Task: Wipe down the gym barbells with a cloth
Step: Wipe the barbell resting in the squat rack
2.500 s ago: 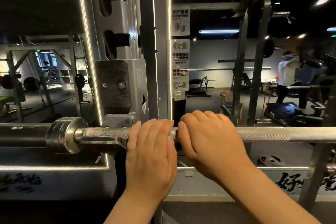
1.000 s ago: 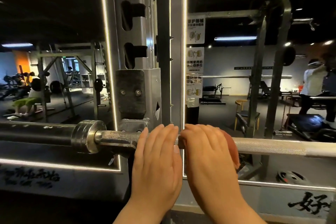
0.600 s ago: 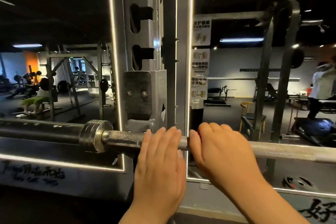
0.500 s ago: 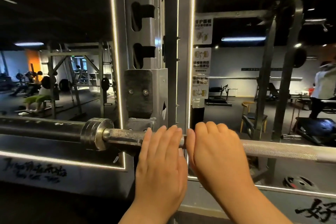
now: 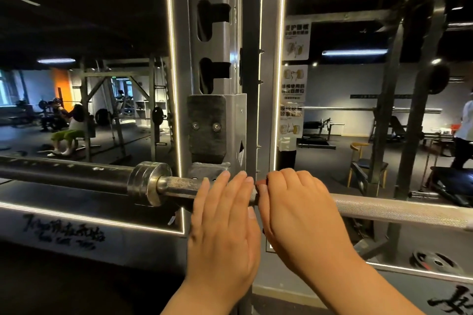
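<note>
A steel barbell lies across the rack, with its knurled shaft (image 5: 396, 210) running right and its collar (image 5: 146, 183) and dark sleeve (image 5: 64, 171) to the left. My left hand (image 5: 225, 227) rests on the shaft just right of the rack hook, fingers straight over the top. Right beside it, my right hand (image 5: 299, 212) curls over the shaft. A sliver of red cloth (image 5: 261, 183) peeks out by its index fingertip; the rest of the cloth is hidden under the hand.
The grey rack upright (image 5: 212, 59) with a padded hook block (image 5: 207, 125) stands just behind my hands. A weight plate (image 5: 435, 262) lies on the floor at right. A chair (image 5: 363, 161) and other racks stand behind; a person sits far left (image 5: 69, 130), another stands far right (image 5: 463, 140).
Both hands stay side by side on the shaft next to the rack. My right hand has rocked a little over the bar, and the view has shifted.
</note>
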A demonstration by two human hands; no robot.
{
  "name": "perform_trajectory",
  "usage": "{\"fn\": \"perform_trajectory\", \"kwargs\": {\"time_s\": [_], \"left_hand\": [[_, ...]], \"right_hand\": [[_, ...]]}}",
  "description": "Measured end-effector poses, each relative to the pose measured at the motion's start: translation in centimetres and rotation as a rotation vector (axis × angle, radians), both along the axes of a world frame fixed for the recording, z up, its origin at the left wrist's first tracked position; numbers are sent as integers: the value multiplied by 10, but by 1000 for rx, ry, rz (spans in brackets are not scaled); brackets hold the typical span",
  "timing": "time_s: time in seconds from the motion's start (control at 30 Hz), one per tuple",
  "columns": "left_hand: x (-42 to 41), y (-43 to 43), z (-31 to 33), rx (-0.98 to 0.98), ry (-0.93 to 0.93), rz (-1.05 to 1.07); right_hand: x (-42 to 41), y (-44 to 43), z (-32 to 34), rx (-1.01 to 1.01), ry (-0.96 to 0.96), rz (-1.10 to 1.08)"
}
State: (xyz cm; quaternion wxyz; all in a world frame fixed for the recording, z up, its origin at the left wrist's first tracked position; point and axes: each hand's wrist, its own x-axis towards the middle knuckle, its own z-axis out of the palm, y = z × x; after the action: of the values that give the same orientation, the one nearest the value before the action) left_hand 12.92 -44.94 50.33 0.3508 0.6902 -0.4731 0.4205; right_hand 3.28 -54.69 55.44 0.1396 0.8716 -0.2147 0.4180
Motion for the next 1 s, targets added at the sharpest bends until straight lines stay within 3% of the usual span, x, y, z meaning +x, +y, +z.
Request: {"fn": "perform_trajectory", "kwargs": {"time_s": [0.23, 0.47, 0.53, 0.63, 0.7, 0.87, 1.0], "left_hand": [[7, 8, -5, -56, -12, -45], [20, 22, -8, -100, 28, -21], [24, 28, -9, -89, 37, -11], [27, 36, -9, -107, 86, 1], [29, 40, -9, -111, 105, 7], [31, 52, -9, -116, 123, -18], [34, 60, -9, -146, 166, 5]], "right_hand": [[2, -6, -41, -156, -43, 134], [17, 2, -14, -100, 81, 386], [25, 6, -6, -31, 73, 499], [29, 20, 18, 273, 59, 714], [34, 26, 30, 395, 85, 745], [46, 29, 48, 311, 259, 618], [54, 20, 55, 484, 191, 692]]}}
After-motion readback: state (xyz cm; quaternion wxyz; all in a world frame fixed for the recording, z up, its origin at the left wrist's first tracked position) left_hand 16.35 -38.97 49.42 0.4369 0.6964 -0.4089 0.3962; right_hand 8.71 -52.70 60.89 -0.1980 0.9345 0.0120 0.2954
